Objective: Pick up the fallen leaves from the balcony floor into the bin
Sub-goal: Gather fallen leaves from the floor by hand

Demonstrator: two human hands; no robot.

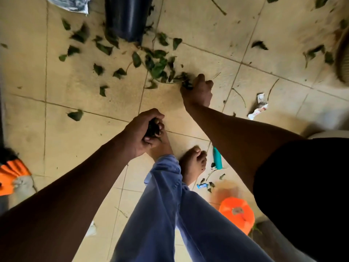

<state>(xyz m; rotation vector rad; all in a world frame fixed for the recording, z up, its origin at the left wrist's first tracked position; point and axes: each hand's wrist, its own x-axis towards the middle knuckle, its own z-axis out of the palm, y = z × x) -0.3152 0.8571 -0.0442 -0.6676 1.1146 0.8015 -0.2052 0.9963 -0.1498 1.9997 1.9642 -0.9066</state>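
Observation:
Green fallen leaves (157,66) lie scattered over the beige tiled floor (79,135), thickest just in front of the dark bin (126,17) at the top of the view. My right hand (198,89) reaches down to the near edge of that pile and its fingers close on a clump of leaves. My left hand (146,132) hovers lower, above my bare foot, clenched around a dark bunch of leaves. More leaves (314,52) lie at the upper right.
My bare feet (192,163) and blue trouser legs stand at the centre bottom. A teal object (217,157), a crumpled white wrapper (259,106), an orange container (237,213) and an orange item (11,176) at the left edge lie on the floor. Thin twigs lie about.

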